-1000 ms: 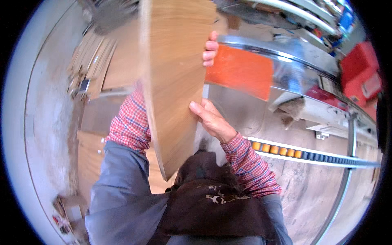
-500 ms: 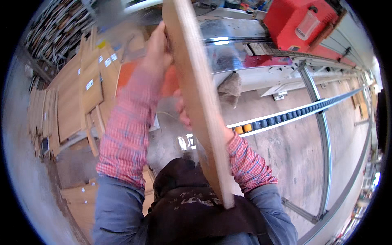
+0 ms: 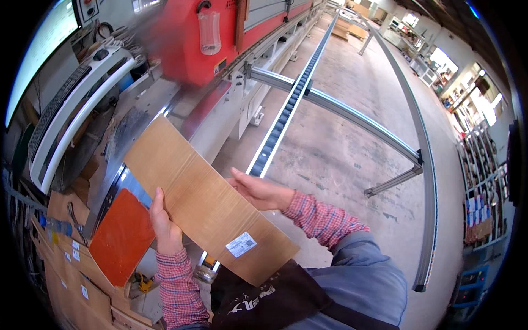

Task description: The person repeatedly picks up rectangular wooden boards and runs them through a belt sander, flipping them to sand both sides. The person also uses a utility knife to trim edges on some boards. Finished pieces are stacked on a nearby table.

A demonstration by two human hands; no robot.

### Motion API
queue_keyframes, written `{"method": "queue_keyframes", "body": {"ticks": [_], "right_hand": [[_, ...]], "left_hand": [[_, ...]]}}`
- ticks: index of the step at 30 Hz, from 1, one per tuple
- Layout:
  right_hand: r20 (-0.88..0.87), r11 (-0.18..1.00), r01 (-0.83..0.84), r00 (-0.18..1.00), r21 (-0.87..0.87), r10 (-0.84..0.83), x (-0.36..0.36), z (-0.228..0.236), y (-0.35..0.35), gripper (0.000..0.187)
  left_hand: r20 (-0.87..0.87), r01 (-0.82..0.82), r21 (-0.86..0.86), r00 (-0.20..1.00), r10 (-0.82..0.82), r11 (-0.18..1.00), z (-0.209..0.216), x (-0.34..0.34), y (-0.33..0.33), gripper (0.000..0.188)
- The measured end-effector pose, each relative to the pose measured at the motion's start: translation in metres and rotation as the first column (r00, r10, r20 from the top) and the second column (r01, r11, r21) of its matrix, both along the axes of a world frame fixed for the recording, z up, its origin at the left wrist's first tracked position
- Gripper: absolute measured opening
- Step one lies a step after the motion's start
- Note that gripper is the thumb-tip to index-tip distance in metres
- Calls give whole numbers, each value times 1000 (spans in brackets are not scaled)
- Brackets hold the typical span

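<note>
A flat wood-grain board (image 3: 203, 192) with a white printed label (image 3: 241, 245) near its lower end is tilted in front of me, its broad face toward me. My left hand (image 3: 166, 224) is closed on the board's left edge, thumb upright along it and the other fingers hidden behind. At the opposite edge is my right hand (image 3: 261, 192), its thumb apart and its fingers against the board, partly hidden by it. Below and left of the board lies an orange-red panel (image 3: 124, 236).
A red machine head (image 3: 192, 49), partly blurred, stands over a metal bed ahead. A roller rail (image 3: 286, 113) on a metal frame (image 3: 363, 121) runs away to the right. A curved white desk edge with a keyboard (image 3: 58, 104) is at left. Labelled wood panels (image 3: 91, 286) lie lower left.
The board has turned from edge-on to showing its broad labelled face and is lower. My view has swung right, and both hands have come down with the board.
</note>
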State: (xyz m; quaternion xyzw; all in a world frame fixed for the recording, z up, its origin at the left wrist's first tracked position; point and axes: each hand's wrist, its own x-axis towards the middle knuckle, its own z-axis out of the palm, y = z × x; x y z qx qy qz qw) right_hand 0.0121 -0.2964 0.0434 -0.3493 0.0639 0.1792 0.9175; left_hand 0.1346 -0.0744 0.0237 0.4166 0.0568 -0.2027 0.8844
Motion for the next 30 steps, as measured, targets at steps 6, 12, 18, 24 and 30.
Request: {"method": "queue_keyframes", "body": {"ticks": [6,12,18,24,30], "right_hand": [[-37,718,-39,999,-695,19,59,1,5,50],[-113,831,-58,994,-554,-6,72,-5,-63,37],[-175,766,-206,977,-609,124,123,-36,-115,39],[-180,723,-209,977,-659,118,144,-58,-123,43],[-254,645,-329,944,-690,210,143,-36,-121,51]], "left_hand": [[-105,28,-2,994,-28,1000,-11,22,9,39],[320,-326,499,930,178,803,26,-69,39,32],[109,-685,519,647,755,512,-35,-115,122,39],[-217,-629,247,705,675,737,-50,-43,132,48],[-36,-733,127,670,741,668,-77,-43,132,44]]}}
